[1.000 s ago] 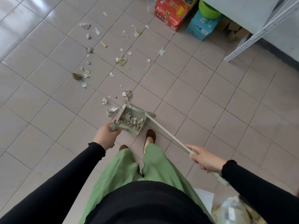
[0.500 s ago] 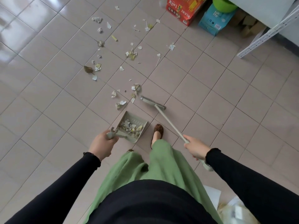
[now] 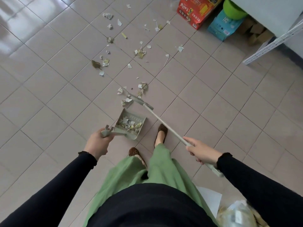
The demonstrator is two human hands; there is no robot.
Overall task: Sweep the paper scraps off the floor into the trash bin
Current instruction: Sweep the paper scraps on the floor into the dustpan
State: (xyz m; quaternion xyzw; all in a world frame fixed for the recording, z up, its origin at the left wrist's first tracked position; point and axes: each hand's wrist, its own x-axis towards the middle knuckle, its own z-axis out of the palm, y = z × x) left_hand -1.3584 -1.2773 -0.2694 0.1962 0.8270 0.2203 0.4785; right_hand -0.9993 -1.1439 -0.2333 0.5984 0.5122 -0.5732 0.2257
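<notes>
My left hand grips the handle of a grey-green dustpan that rests on the tiled floor in front of my feet, with several paper scraps inside it. My right hand holds the long pale handle of a broom. The broom head lies just beyond the pan's mouth, touching a small clump of scraps. More paper scraps are scattered over the tiles farther away. At the bottom right a plastic-lined trash bin holds crumpled waste.
A red carton, a blue box and a green bowl sit at the top right beside a white metal shelf leg. A white sheet lies by the bin. My feet stand just behind the dustpan.
The broom head has left the dustpan and swung forward to the scraps beyond its mouth. The dustpan has shifted slightly, and my view has tilted further over the floor.
</notes>
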